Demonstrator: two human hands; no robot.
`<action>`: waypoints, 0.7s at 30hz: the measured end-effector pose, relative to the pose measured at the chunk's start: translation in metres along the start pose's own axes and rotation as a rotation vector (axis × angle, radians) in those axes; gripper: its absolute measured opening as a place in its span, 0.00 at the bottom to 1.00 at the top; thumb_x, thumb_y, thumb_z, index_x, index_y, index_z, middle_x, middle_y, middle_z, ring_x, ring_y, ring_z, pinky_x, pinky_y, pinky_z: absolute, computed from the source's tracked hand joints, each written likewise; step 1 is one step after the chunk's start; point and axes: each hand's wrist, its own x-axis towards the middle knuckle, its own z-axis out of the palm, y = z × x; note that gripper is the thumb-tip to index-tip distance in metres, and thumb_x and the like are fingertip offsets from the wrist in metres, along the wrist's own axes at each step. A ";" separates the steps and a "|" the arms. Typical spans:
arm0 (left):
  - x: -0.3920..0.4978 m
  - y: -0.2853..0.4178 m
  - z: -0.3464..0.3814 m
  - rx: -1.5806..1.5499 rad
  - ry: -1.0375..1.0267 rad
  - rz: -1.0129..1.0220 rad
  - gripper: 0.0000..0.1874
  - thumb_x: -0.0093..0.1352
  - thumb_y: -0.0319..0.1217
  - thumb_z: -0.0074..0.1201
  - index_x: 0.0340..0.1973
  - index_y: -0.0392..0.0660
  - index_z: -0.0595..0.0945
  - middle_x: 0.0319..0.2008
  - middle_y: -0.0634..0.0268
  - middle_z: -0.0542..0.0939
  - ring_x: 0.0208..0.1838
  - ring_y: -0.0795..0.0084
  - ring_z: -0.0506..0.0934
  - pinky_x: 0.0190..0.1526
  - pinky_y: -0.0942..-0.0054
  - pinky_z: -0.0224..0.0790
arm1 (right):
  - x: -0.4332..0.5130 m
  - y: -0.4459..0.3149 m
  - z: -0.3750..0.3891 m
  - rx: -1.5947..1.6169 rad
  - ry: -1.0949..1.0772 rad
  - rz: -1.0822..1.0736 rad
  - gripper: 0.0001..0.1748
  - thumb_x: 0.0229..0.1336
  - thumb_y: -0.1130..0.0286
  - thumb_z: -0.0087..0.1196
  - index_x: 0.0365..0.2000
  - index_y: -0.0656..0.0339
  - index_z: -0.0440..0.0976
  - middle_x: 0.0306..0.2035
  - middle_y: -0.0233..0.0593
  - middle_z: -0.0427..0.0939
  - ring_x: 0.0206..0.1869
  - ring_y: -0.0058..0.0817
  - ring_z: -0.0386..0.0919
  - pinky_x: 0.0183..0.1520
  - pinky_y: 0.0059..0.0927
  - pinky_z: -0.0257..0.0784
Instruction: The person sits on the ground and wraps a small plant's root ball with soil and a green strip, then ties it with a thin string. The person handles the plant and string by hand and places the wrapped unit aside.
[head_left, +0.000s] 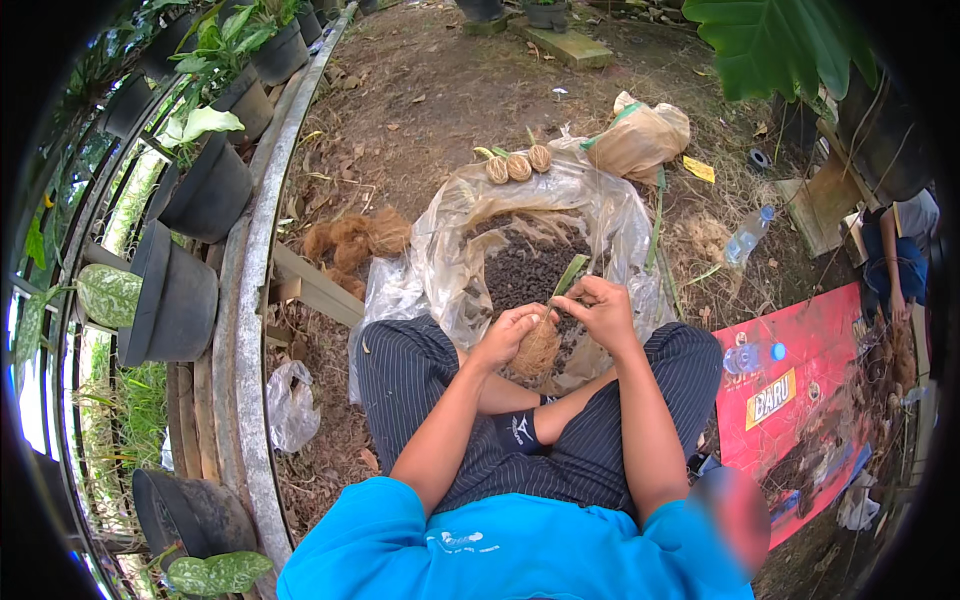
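My left hand (510, 334) grips the upper left side of a brown fibre ball (537, 355) that looks like coconut fibre. A short green plant stem (572, 274) sticks up from the top of the ball. The thumb and fingertips of my right hand (606, 306) are pinched together at the stem's base; whether a thin string is also between them is too small to tell. Both hands are above my crossed legs. Beyond them, dark crumbly soil (517, 262) lies on a clear plastic sheet (442, 225) with bunched edges.
Three string-wound fibre balls with green stems (517, 166) line the sheet's far edge, beside a tied sack (641, 142). Loose brown fibre (356, 238) lies left. Potted plants (180, 292) fill a left-hand rack. A red banner (817, 322), a plastic bottle (750, 358) and another person (896, 259) are right.
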 end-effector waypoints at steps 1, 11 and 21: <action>0.000 0.001 0.003 -0.097 -0.014 -0.043 0.17 0.80 0.37 0.49 0.54 0.35 0.82 0.46 0.63 0.84 0.49 0.74 0.81 0.55 0.71 0.74 | 0.000 0.000 0.003 0.006 0.035 -0.009 0.15 0.52 0.68 0.77 0.27 0.66 0.81 0.24 0.39 0.81 0.24 0.26 0.77 0.29 0.30 0.72; -0.003 0.010 0.021 -0.416 0.180 -0.045 0.24 0.79 0.40 0.48 0.66 0.40 0.73 0.41 0.66 0.83 0.40 0.75 0.84 0.44 0.71 0.81 | -0.008 -0.005 0.021 0.073 0.183 0.028 0.16 0.55 0.69 0.76 0.24 0.67 0.78 0.16 0.32 0.71 0.19 0.17 0.64 0.23 0.27 0.59; -0.009 0.013 0.000 -0.911 0.388 -0.161 0.21 0.76 0.47 0.45 0.50 0.46 0.84 0.41 0.61 0.86 0.38 0.63 0.87 0.38 0.61 0.84 | -0.027 0.003 0.070 0.247 0.012 0.219 0.19 0.68 0.61 0.65 0.28 0.67 0.78 0.14 0.36 0.67 0.20 0.16 0.59 0.24 0.32 0.57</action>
